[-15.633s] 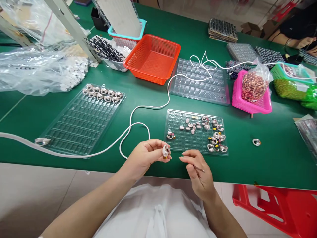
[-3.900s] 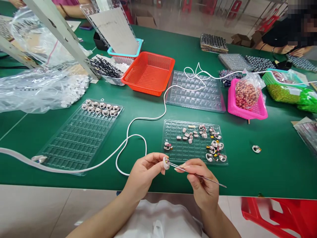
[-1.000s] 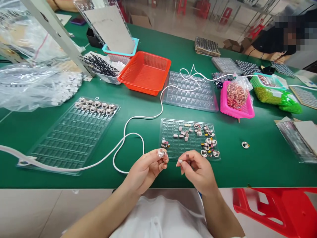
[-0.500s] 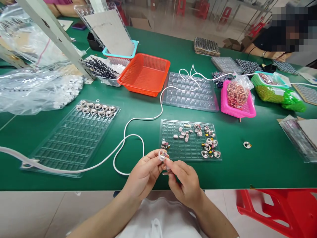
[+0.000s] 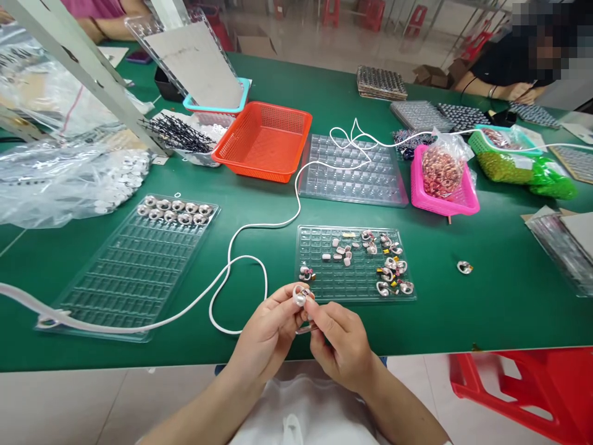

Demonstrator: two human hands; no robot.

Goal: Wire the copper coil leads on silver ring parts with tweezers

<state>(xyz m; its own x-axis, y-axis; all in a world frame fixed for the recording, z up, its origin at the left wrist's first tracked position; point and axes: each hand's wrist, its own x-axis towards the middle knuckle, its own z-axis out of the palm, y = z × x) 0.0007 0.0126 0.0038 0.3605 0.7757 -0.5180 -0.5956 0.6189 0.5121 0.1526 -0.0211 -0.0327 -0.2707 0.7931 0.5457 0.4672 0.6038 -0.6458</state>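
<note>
My left hand (image 5: 269, 330) is closed, pinching a pearly white, ring-shaped earbud shell (image 5: 299, 298) with small dark parts in its opening. My right hand (image 5: 340, 343) is closed too. Its thumb and forefinger press against the right side of that shell. The tweezers (image 5: 304, 330) are tucked in the right hand; only a short metal stretch shows below the fingers. Any small piece under the fingertips is hidden. Just beyond the hands lies a clear tray (image 5: 324, 287) with several similar shells (image 5: 391, 266) carrying yellow tabs, plus small pale caps (image 5: 340, 250).
On the left, another clear tray (image 5: 125, 278) holds rows of silvery shells (image 5: 171, 210). A white cable (image 5: 259, 225) snakes between the trays. Farther back stand an orange basket (image 5: 262, 170) and a pink basket (image 5: 445, 207). One loose shell (image 5: 464, 267) lies at right. Co-workers sit across the table.
One second ago my hands were apart, with a small pale piece in my right fingertips. The right hand has since moved left onto the shell. The tweezers now point leftward under the fingers.
</note>
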